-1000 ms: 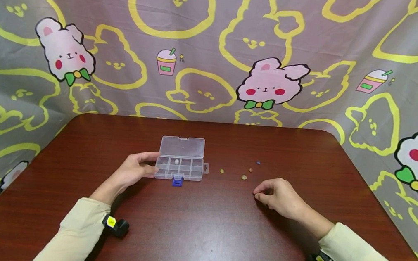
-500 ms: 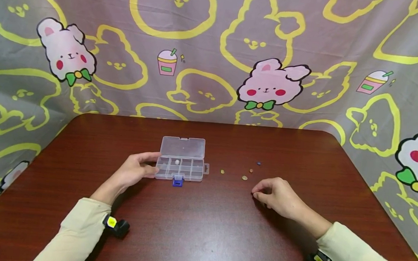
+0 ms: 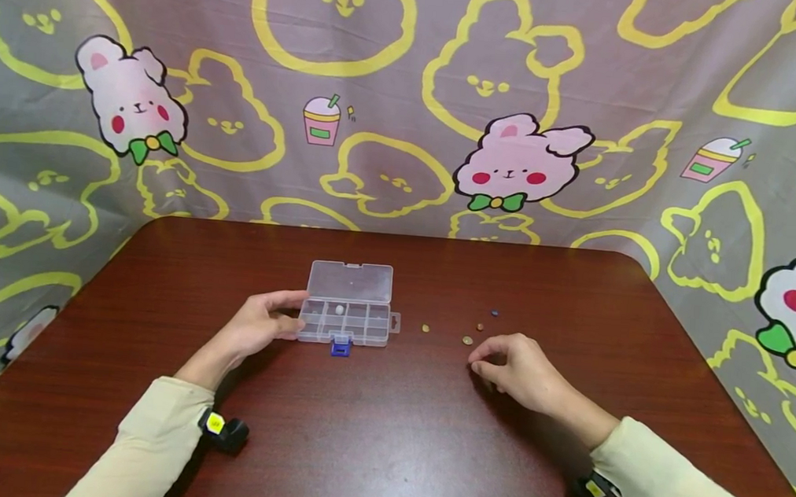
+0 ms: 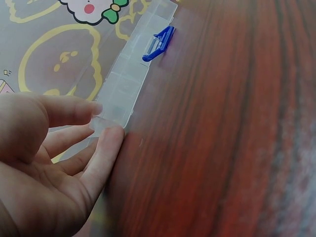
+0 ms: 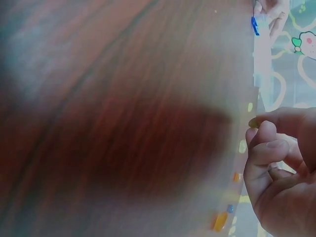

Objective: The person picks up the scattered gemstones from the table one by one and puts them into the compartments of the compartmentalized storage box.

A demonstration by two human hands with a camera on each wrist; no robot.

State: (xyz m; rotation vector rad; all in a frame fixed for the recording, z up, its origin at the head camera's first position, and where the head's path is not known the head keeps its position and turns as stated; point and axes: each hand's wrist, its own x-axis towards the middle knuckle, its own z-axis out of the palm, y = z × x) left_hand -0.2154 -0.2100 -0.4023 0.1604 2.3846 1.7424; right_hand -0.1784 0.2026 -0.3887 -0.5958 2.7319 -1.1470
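A clear plastic compartment box [image 3: 377, 329] lies on the table with its lid [image 3: 350, 281] raised and a blue latch [image 3: 340, 348] at the front. One small white bead-like piece [image 3: 340, 310] sits in a back compartment. My left hand [image 3: 262, 323] grips the box's left end between thumb and fingers; the left wrist view shows the same hand [image 4: 64, 163] at the box corner. To the right of the box, my right hand [image 3: 518, 372] is just above the table. In the right wrist view its thumb and forefinger pinch a small olive-brown bead-like piece [image 5: 254, 123].
Between box and right hand lie small loose pieces: a yellow one [image 3: 425, 328], a pale greenish one [image 3: 467, 341], an orange-brown one [image 3: 479, 327] and a blue one [image 3: 495, 313]. A printed cloth [image 3: 398, 83] hangs behind the table [image 3: 380, 452].
My right hand has shifted a little to the left, toward the box, with the pinched piece. The left hand and the box hold their place.
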